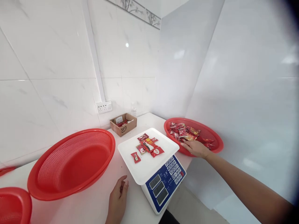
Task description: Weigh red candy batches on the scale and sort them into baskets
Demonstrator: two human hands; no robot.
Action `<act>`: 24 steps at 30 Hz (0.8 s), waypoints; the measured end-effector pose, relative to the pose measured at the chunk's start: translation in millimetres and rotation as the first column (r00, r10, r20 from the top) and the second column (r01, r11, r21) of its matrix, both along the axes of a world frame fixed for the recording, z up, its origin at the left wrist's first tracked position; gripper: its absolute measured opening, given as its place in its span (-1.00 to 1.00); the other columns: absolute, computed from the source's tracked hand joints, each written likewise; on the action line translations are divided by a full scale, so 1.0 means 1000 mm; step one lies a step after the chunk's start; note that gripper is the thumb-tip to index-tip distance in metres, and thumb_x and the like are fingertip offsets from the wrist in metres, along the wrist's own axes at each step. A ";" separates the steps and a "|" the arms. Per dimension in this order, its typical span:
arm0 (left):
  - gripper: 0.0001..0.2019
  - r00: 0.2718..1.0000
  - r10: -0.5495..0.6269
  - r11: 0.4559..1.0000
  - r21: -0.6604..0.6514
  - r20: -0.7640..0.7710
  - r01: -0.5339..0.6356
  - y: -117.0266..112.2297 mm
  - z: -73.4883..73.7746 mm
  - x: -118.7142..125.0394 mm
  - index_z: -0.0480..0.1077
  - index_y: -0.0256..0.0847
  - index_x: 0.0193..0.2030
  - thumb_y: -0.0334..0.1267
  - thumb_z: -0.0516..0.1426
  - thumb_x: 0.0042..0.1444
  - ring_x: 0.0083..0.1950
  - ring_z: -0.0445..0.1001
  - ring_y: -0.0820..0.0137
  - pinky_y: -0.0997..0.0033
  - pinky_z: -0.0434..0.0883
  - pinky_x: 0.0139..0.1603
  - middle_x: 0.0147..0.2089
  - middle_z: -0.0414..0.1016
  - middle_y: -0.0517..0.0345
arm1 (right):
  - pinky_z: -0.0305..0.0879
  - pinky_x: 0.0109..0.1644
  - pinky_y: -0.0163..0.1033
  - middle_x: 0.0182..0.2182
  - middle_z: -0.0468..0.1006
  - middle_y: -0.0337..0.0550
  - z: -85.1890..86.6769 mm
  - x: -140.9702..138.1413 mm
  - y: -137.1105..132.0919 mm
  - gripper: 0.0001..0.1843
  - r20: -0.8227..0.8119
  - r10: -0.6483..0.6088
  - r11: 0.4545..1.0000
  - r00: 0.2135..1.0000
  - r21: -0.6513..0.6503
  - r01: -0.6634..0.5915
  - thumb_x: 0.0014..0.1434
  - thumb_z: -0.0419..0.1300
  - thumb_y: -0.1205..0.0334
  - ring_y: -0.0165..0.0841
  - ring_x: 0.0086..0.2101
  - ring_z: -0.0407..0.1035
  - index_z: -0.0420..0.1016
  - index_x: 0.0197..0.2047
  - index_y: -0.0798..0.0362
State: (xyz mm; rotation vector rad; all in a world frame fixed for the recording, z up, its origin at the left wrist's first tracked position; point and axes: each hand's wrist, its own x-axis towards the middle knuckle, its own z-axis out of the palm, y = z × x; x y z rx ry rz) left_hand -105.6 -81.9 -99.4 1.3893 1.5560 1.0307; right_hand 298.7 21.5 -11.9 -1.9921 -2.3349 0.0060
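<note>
My right hand (197,148) reaches over the near rim of a red plastic basket (219,146) on the right. Its fingers are stretched out and touch or nearly touch the red snack packets (184,132) heaped inside; no packet shows in its grip. My left hand (118,197) rests on the table beside the scale, fingers curled in with nothing visible in them. Between the hands stands a digital scale (161,183) with a white weighing tray (130,168). Several small red packets (149,144) lie on the tray, one (135,157) a little apart.
An empty red basket (71,165) sits on the white table (93,208) at left, with part of another red basket (14,205) at the lower left. A small cardboard box (123,126) holding packets and a clear bottle (133,111) stand near the back wall.
</note>
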 end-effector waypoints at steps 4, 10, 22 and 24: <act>-0.50 1.000 0.000 1.000 -0.021 -0.010 0.000 0.003 -0.001 -0.001 0.34 -0.18 -0.01 0.13 -0.03 0.09 -0.10 0.49 0.23 0.24 0.39 -0.05 -0.23 0.50 0.09 | 0.25 -0.20 -0.15 -0.30 0.57 0.07 0.001 -0.002 0.001 -0.39 -0.007 -0.022 1.000 1.000 0.003 0.022 0.27 -0.29 -0.06 -0.14 -0.26 0.44 0.49 -0.24 0.10; -0.49 0.999 0.007 0.999 -0.048 -0.039 -0.008 0.010 -0.009 -0.005 0.35 -0.18 -0.02 0.15 -0.02 0.06 -0.07 0.49 0.22 0.22 0.40 -0.03 -0.19 0.51 0.07 | 0.24 -0.25 -0.21 -0.34 0.57 0.01 0.006 -0.003 0.002 -0.38 -0.018 -0.041 0.999 0.999 -0.006 0.041 0.28 -0.30 -0.09 -0.20 -0.30 0.44 0.49 -0.28 0.07; -0.51 0.985 0.156 0.985 -0.062 -0.080 -0.161 0.010 -0.011 -0.011 0.36 -0.16 -0.07 0.16 -0.01 0.04 -0.08 0.52 0.21 0.24 0.44 -0.04 -0.18 0.54 0.08 | 0.32 -0.22 -0.16 -0.17 0.57 -0.08 -0.001 0.003 -0.002 -0.49 -0.140 -0.097 0.991 0.985 0.080 0.109 0.27 -0.23 -0.09 -0.18 -0.18 0.45 0.45 -0.12 -0.02; -0.53 0.941 0.305 0.950 -0.027 -0.149 -0.312 0.005 0.002 -0.013 0.36 -0.16 -0.09 0.15 -0.02 0.05 -0.07 0.51 0.20 0.20 0.43 -0.03 -0.14 0.54 0.05 | 0.31 -0.07 -0.13 -0.01 0.49 -0.09 -0.001 0.002 -0.002 -0.52 -0.212 -0.086 0.984 0.973 0.138 0.117 0.28 -0.22 -0.04 -0.20 -0.03 0.37 0.38 0.01 -0.03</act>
